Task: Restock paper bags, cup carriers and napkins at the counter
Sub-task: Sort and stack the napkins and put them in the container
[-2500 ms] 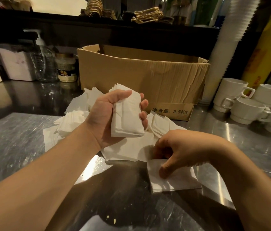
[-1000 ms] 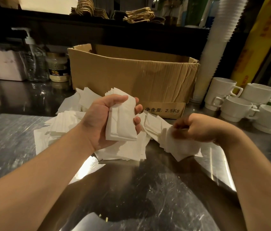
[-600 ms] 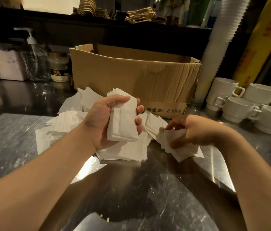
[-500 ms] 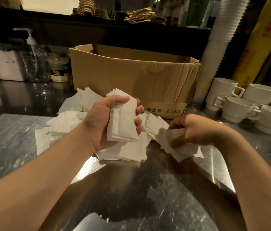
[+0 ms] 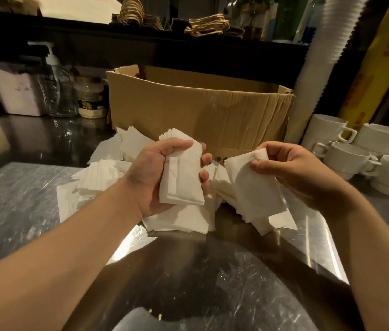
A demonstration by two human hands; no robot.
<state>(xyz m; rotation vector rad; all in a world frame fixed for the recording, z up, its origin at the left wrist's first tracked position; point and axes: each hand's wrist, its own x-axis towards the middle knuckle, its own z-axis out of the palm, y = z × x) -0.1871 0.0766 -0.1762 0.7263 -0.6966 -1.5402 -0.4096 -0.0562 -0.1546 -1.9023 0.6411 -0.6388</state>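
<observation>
A loose pile of white folded napkins [image 5: 98, 177] lies on the steel counter [image 5: 16, 206] in front of an open cardboard box [image 5: 198, 111]. My left hand [image 5: 150, 177] grips a neat stack of napkins [image 5: 181, 180], held upright above the pile. My right hand [image 5: 301, 173] holds a second bunch of napkins [image 5: 255, 189] lifted off the counter, thumb on its front face, close beside the left stack. Brown paper bags with twine handles [image 5: 207, 26] sit on the dark shelf behind.
White cups [image 5: 346, 158] are stacked at the right beside a tall column of white disposable cups [image 5: 313, 75]. A pump bottle [image 5: 57, 91], a jar [image 5: 90, 99] and a white container [image 5: 16, 91] stand at the back left.
My right hand has lifted its bunch of napkins off the counter and brought it left and up, toward the stack in my left hand. The left hand has stayed put.
</observation>
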